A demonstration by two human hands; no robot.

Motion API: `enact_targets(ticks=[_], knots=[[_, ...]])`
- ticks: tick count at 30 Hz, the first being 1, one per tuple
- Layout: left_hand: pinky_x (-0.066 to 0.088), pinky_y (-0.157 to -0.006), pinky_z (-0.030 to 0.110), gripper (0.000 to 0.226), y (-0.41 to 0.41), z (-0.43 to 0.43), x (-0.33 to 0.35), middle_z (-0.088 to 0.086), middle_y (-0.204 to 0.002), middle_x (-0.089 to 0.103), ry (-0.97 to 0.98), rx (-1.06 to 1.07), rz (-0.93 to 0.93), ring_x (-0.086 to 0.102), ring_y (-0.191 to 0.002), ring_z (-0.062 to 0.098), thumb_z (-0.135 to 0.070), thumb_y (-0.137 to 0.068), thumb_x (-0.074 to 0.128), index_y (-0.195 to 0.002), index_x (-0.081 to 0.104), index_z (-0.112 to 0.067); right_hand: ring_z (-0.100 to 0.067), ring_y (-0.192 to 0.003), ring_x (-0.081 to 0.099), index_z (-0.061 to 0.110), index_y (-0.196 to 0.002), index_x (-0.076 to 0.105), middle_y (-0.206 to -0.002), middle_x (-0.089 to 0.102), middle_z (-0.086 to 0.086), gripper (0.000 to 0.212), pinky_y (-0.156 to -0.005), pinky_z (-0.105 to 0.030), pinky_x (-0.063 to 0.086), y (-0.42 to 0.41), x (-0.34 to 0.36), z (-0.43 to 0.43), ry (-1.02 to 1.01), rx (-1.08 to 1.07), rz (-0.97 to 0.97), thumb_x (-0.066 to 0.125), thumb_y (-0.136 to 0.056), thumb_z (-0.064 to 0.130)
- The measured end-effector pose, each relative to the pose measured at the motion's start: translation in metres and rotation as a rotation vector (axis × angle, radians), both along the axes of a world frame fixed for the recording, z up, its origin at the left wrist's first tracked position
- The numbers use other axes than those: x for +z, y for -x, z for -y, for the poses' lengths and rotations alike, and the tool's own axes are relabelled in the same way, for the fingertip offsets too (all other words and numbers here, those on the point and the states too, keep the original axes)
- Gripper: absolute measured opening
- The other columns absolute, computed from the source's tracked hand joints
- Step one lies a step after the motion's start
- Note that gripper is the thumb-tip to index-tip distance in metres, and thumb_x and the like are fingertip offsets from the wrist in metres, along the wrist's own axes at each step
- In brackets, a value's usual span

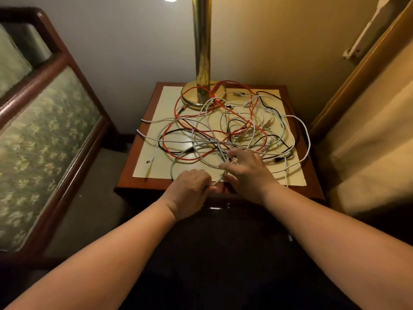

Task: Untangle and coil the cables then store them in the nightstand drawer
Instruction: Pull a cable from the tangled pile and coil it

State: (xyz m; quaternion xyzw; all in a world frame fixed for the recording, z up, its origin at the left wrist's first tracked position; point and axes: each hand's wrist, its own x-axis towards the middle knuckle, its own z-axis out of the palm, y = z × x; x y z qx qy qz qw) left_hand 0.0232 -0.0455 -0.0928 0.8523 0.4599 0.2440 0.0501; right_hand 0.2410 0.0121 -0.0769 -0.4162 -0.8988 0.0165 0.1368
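A tangle of cables [225, 130] in white, orange and black is spread over the cream top of the wooden nightstand [145, 166]. An orange cable [178, 104] loops round the lamp base. My left hand [190, 191] is at the front edge, fingers curled, pinching the end of a white cable [218, 181]. My right hand [248, 173] lies just beside it, fingers reaching into the near side of the tangle and touching white strands. The drawer front [218, 208] below the top is dark and shut.
A brass lamp post [202, 52] stands on its round base at the back of the nightstand. A wooden bed frame with green floral upholstery [44, 142] is at the left. A yellow curtain [368, 130] hangs at the right.
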Motion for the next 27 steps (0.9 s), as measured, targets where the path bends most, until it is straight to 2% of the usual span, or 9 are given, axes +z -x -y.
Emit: enact_targets(ticks=[3,5,8,11,14,17,20,24,27], knots=[[0.035,-0.053,0.024,0.025,-0.005,0.003,0.026,-0.001,-0.072,0.049,-0.071,0.126,0.170,0.042,-0.057,0.013,-0.030,-0.102,0.048,-0.090,0.052,-0.008,-0.037,-0.099,0.058,0.015,-0.108,0.072,-0.111,0.057,-0.015,0.022,-0.076,-0.046,0.053,0.002,0.002,0.004,0.008,0.007,-0.063,0.075,-0.088,0.023],[0.032,-0.051,0.014,0.021,-0.009,0.003,0.048,-0.004,-0.073,0.047,-0.153,0.178,0.266,0.041,-0.054,0.009,-0.024,-0.103,0.049,-0.094,0.050,-0.005,-0.035,-0.088,0.057,0.010,-0.097,0.071,-0.098,0.056,-0.013,0.014,-0.070,-0.042,0.051,0.004,0.008,0.000,0.016,-0.030,-0.125,0.072,-0.092,0.023],[0.032,-0.052,0.012,0.025,-0.009,-0.006,0.081,-0.002,-0.072,0.049,-0.234,0.204,0.365,0.042,-0.053,0.010,-0.021,-0.102,0.052,-0.095,0.052,0.002,-0.028,-0.079,0.055,0.009,-0.092,0.069,-0.089,0.056,-0.009,0.016,-0.067,-0.040,0.048,0.012,0.030,-0.008,0.004,-0.096,-0.238,0.064,-0.097,0.023],[0.034,-0.053,0.011,0.035,-0.008,-0.021,0.106,-0.008,-0.070,0.048,-0.187,0.243,0.446,0.043,-0.055,0.004,-0.035,-0.097,0.065,-0.099,0.054,-0.002,-0.018,-0.070,0.051,0.005,-0.087,0.069,-0.078,0.056,-0.001,0.020,-0.061,-0.030,0.040,0.022,0.067,-0.018,0.022,-0.132,-0.485,0.060,-0.101,0.017],[0.040,-0.057,0.012,0.054,-0.007,-0.040,0.116,-0.003,-0.077,0.057,-0.113,0.318,0.414,0.052,-0.064,0.008,-0.042,-0.083,0.081,-0.112,0.060,-0.002,-0.018,-0.066,0.059,0.005,-0.083,0.071,-0.072,0.065,-0.002,0.027,-0.057,-0.027,0.044,0.024,0.106,-0.026,0.149,-0.181,-0.723,0.058,-0.102,0.019],[0.057,-0.079,0.035,0.059,-0.008,-0.058,0.119,0.008,-0.108,0.067,0.116,0.326,0.350,0.065,-0.097,0.021,-0.041,-0.080,0.084,-0.127,0.062,-0.012,-0.015,-0.061,0.063,0.005,-0.085,0.075,-0.070,0.069,-0.007,0.027,-0.056,-0.032,0.052,0.023,0.135,-0.028,0.330,-0.137,-0.883,0.058,-0.103,0.017],[0.055,-0.094,0.043,0.057,-0.017,-0.067,0.119,0.005,-0.129,0.065,0.309,0.323,0.393,0.064,-0.111,0.023,-0.036,-0.083,0.082,-0.134,0.061,-0.023,-0.015,-0.061,0.064,0.000,-0.090,0.075,-0.074,0.070,-0.014,0.027,-0.057,-0.031,0.056,0.022,0.148,-0.028,0.458,-0.095,-1.003,0.059,-0.103,0.017],[0.053,-0.074,0.015,0.050,-0.031,-0.073,0.120,0.003,-0.128,0.066,0.494,0.277,0.656,0.068,-0.104,0.020,-0.026,-0.088,0.078,-0.134,0.063,-0.014,-0.014,-0.064,0.067,0.002,-0.093,0.075,-0.077,0.072,-0.010,0.024,-0.058,-0.028,0.057,0.018,0.145,-0.031,0.620,-0.103,-1.111,0.059,-0.103,0.017],[0.051,-0.066,0.020,0.020,-0.036,-0.078,0.122,0.007,-0.098,0.072,0.466,0.303,0.639,0.066,-0.085,0.016,-0.025,-0.097,0.067,-0.108,0.072,-0.008,-0.018,-0.064,0.063,0.004,-0.089,0.074,-0.077,0.069,-0.014,0.023,-0.058,-0.029,0.055,0.015,0.137,-0.035,0.690,-0.122,-1.136,0.060,-0.103,0.017]])
